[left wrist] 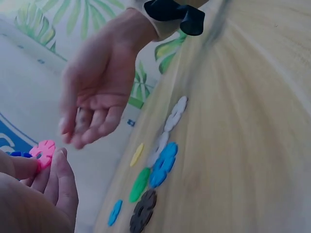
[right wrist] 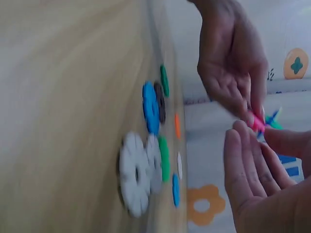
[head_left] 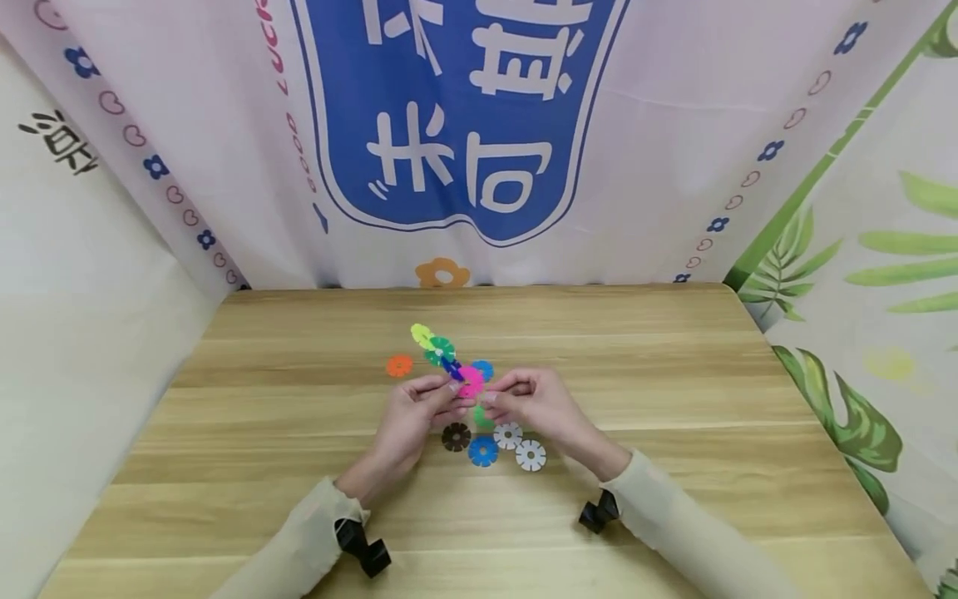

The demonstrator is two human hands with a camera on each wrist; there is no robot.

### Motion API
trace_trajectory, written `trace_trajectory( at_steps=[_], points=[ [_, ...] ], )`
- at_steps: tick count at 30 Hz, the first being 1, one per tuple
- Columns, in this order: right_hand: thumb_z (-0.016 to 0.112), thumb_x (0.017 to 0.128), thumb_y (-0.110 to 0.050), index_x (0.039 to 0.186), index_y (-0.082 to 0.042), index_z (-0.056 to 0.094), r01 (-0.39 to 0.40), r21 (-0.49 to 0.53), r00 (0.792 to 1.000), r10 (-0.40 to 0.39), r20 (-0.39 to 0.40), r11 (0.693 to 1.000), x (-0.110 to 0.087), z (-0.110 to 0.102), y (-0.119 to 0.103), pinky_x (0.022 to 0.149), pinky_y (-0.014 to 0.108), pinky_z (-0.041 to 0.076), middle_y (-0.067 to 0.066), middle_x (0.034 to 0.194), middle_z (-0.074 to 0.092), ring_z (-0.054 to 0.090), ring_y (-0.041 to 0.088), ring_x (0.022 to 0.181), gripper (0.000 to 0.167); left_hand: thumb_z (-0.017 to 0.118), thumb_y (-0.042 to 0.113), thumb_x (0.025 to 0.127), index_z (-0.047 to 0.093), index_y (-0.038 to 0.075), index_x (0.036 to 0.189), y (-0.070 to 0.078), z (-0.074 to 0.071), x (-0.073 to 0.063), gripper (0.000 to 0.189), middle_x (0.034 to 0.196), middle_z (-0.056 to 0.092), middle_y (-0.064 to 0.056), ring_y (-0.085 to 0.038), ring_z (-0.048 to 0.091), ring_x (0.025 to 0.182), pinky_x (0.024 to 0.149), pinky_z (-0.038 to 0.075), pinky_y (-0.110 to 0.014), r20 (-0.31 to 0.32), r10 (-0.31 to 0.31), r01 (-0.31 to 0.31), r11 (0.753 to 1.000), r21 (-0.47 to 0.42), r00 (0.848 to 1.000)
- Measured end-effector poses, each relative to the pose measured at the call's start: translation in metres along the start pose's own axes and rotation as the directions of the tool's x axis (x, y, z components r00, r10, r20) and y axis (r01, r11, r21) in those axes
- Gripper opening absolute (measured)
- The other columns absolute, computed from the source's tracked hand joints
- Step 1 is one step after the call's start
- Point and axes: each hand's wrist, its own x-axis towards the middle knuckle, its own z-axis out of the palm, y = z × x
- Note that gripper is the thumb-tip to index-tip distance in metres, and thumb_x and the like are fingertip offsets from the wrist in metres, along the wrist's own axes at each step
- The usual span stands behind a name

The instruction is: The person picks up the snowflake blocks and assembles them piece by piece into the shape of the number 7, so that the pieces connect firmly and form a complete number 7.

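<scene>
So the left hand (head_left: 404,420) had the pink disc (head_left: 471,381) pinched, with the disc chain (head_left: 443,345) jutting up toward the desk's (head_left: 636,333) far edge; the right hand (head_left: 540,408) was loose beside it (nothing in it that I could see). With one pinch as support, a sideways bump could've popped the joints apart.

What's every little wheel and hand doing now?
Chain of pink, dark-blue, green, yellow notched plastic discs: joined, raised
Left hand: pinching its pink disc
Right hand: loosely bent, seemingly empty
Orange plastic disc: flat
Brown plastic disc: flat
Loose yellow plastic disc: flat
Two blue plastic discs: flat
Two loose green plastic discs: flat
Two white plastic discs: flat
</scene>
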Motion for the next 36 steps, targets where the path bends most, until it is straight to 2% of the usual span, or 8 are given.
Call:
trace_trajectory(
  at_steps=[3, 6, 10, 14, 21, 25, 30, 36],
  points=[
    [0.078, 0.094, -0.014, 0.108, -0.004, 0.076, 0.051, -0.247, 0.998, -0.059, -0.025, 0.968, 0.005, -0.015, 0.0, 0.087, 0.038, 0.069, 0.016, 0.101, 0.079, 0.076, 0.03, 0.092, 0.017, 0.066, 0.004, 0.102, 0.068, -0.008, 0.127, 0.006, -0.01, -0.001, 0.028, 0.101, 0.081, -0.005, -0.014, 0.081, 0.087, 0.094, 0.067, -0.036, 0.004, -0.012, 0.012, 1.0, 0.027, 1.0],
    [0.078, 0.093, -0.012, 0.108, -0.004, 0.075, 0.069, -0.468, 0.99, -0.119, -0.078, 0.881, 0.01, -0.035, 0.004, 0.087, 0.032, 0.067, 0.01, 0.104, 0.078, 0.074, 0.022, 0.094, 0.017, 0.066, 0.006, 0.102, 0.067, -0.006, 0.129, 0.008, -0.016, -0.001, 0.029, 0.103, 0.081, -0.004, -0.014, 0.081, 0.09, 0.098, 0.065, -0.038, 0.006, -0.037, 0.037, 0.998, 0.05, 0.999],
    [0.08, 0.091, -0.011, 0.115, -0.001, 0.073, 0.025, -0.589, 0.983, -0.125, -0.131, 0.808, 0.018, -0.058, 0.013, 0.093, 0.04, 0.067, 0.015, 0.113, 0.077, 0.075, 0.028, 0.103, 0.027, 0.067, 0.009, 0.102, 0.067, -0.006, 0.127, 0.005, -0.021, -0.001, 0.029, 0.099, 0.081, -0.005, -0.015, 0.08, 0.089, 0.093, 0.067, -0.033, -0.01, -0.063, 0.063, 0.995, 0.077, 0.998],
    [0.085, 0.085, -0.012, 0.114, -0.003, 0.075, -0.037, -0.633, 0.983, -0.086, -0.162, 0.773, 0.024, -0.072, 0.018, 0.094, 0.043, 0.065, 0.014, 0.113, 0.077, 0.073, 0.027, 0.101, 0.031, 0.068, 0.011, 0.102, 0.068, -0.006, 0.124, 0.003, -0.024, -0.002, 0.027, 0.097, 0.081, -0.005, -0.016, 0.08, 0.088, 0.089, 0.068, -0.03, -0.024, -0.061, 0.063, 0.994, 0.094, 0.998],
    [0.093, 0.078, -0.014, 0.108, -0.007, 0.076, -0.084, -0.664, 0.988, -0.024, -0.152, 0.743, 0.031, -0.072, 0.017, 0.086, 0.034, 0.059, 0.008, 0.101, 0.075, 0.065, 0.02, 0.092, 0.035, 0.068, 0.012, 0.102, 0.068, -0.005, 0.124, 0.003, -0.024, -0.003, 0.028, 0.095, 0.078, -0.004, -0.014, 0.076, 0.085, 0.089, 0.068, -0.029, -0.033, -0.08, 0.083, 0.992, 0.098, 0.996],
    [0.092, 0.077, -0.011, 0.107, -0.007, 0.077, -0.099, -0.678, 0.989, 0.0, -0.145, 0.728, 0.038, -0.071, 0.016, 0.082, 0.031, 0.056, 0.008, 0.098, 0.073, 0.063, 0.02, 0.09, 0.034, 0.067, 0.011, 0.102, 0.067, -0.007, 0.125, 0.001, -0.024, -0.003, 0.029, 0.098, 0.078, -0.008, -0.013, 0.075, 0.085, 0.087, 0.067, -0.027, -0.029, -0.083, 0.086, 0.991, 0.1, 0.996],
    [0.092, 0.077, -0.01, 0.109, -0.004, 0.076, -0.143, -0.656, 0.987, 0.055, -0.153, 0.741, 0.043, -0.071, 0.015, 0.084, 0.032, 0.057, 0.009, 0.101, 0.073, 0.064, 0.021, 0.092, 0.036, 0.066, 0.01, 0.102, 0.067, -0.007, 0.124, 0.0, -0.024, -0.003, 0.027, 0.1, 0.078, -0.011, -0.013, 0.074, 0.083, 0.085, 0.067, -0.026, -0.039, -0.087, 0.09, 0.991, 0.097, 0.995],
    [0.094, 0.076, -0.01, 0.102, -0.003, 0.076, -0.186, -0.624, 0.981, 0.106, -0.163, 0.759, 0.041, -0.07, 0.014, 0.074, 0.026, 0.052, 0.007, 0.093, 0.07, 0.061, 0.02, 0.085, 0.032, 0.065, 0.008, 0.103, 0.067, -0.006, 0.125, -0.001, -0.023, -0.002, 0.026, 0.097, 0.079, -0.007, -0.014, 0.077, 0.084, 0.084, 0.068, -0.026, -0.039, -0.09, 0.092, 0.994, 0.066, 0.995]
  ],
)
